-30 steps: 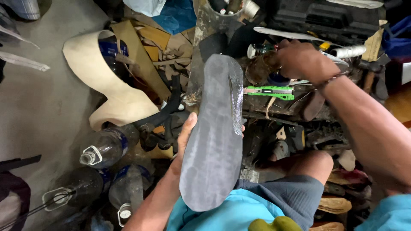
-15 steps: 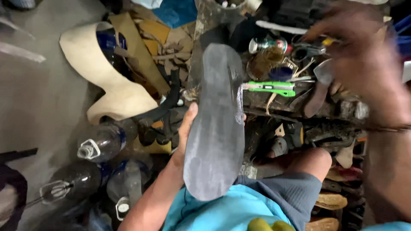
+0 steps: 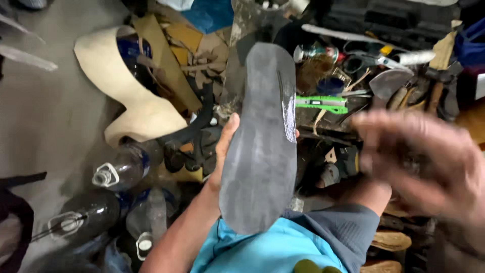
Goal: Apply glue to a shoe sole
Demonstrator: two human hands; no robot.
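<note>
The left hand (image 3: 222,151) grips the grey shoe sole (image 3: 260,146) from behind, thumb hooked over its left edge, holding it upright above the lap with the flat face toward the camera; a glossy streak runs along the right margin. The right hand (image 3: 419,162) is blurred, fingers loosely spread and holding nothing visible, between the sole and the green utility knife (image 3: 322,103). Judged step: inspecting the sole. The next move calls for a steady grip and a clearly chosen tool.
</note>
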